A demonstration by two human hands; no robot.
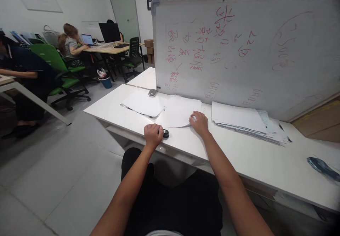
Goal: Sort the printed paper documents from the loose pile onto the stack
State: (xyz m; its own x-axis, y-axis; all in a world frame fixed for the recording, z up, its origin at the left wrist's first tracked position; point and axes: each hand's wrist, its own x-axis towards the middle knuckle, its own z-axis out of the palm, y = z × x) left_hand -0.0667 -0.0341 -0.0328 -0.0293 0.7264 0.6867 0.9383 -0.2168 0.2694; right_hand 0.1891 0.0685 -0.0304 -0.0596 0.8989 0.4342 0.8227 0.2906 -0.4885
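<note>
My left hand [153, 135] is at the front edge of the white desk, its fingers curled over a small black object with a rounded end [166, 133]. Most of that object is hidden under the hand, so its kind does not show. White sheets of paper [180, 110] lie just beyond it. At their right edge is my right hand [199, 123], with bent fingers and the thumb closed on the paper's corner. Another stack of paper [143, 103] lies to the left, and a thicker pile of papers [239, 117] to the right.
A whiteboard [239, 51] with red writing stands along the desk's back. A grey computer mouse [152, 93] sits by its left corner. At the far right are a dark glossy object [322, 168] and a cardboard box [318, 121]. Other people sit at desks on the left.
</note>
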